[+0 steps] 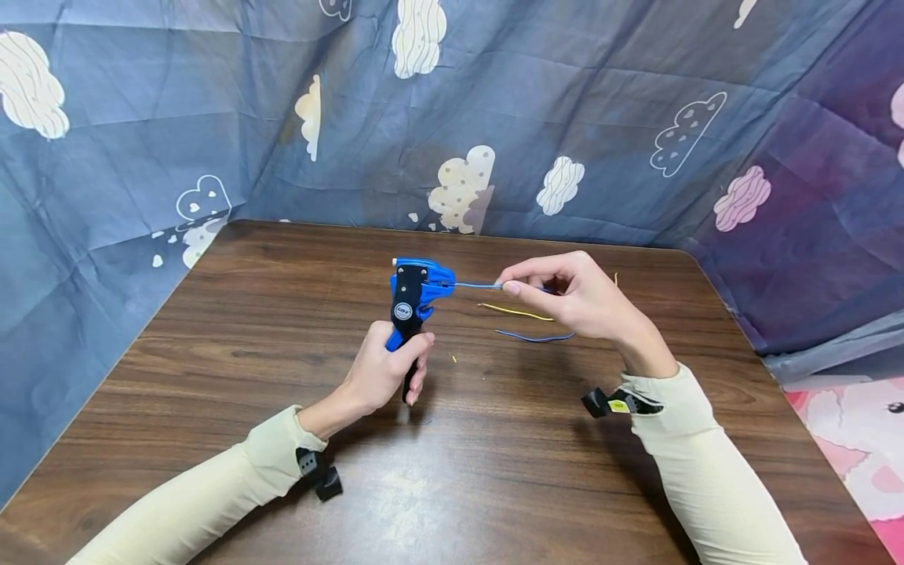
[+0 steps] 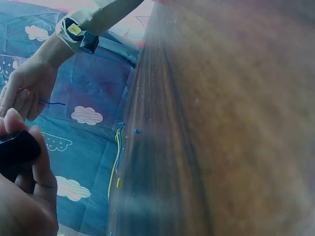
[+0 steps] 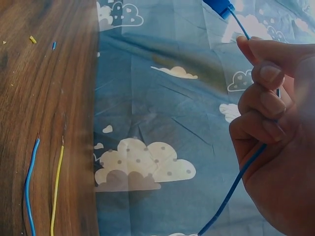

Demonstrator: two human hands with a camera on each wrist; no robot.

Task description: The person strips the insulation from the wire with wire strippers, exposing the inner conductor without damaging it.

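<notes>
A blue-and-black wire stripper (image 1: 404, 294) stands upright over the table, its handles gripped by my left hand (image 1: 388, 365). In the left wrist view, a black handle end (image 2: 19, 150) shows between the curled fingers. My right hand (image 1: 572, 294) pinches a blue wire (image 1: 476, 286) between thumb and index finger. One end of that wire runs into the stripper's blue head. Its other end trails below the right palm in the right wrist view. Beneath the right hand, a second blue wire (image 3: 31, 187) and a yellow wire (image 3: 57, 191) lie with bare copper ends.
Small scraps of insulation lie on the brown wooden table (image 1: 282, 345), among them a yellow piece (image 3: 32, 39) and a blue piece (image 3: 54, 45). Behind the table hangs a dark blue curtain (image 1: 353, 141) with a cloud pattern.
</notes>
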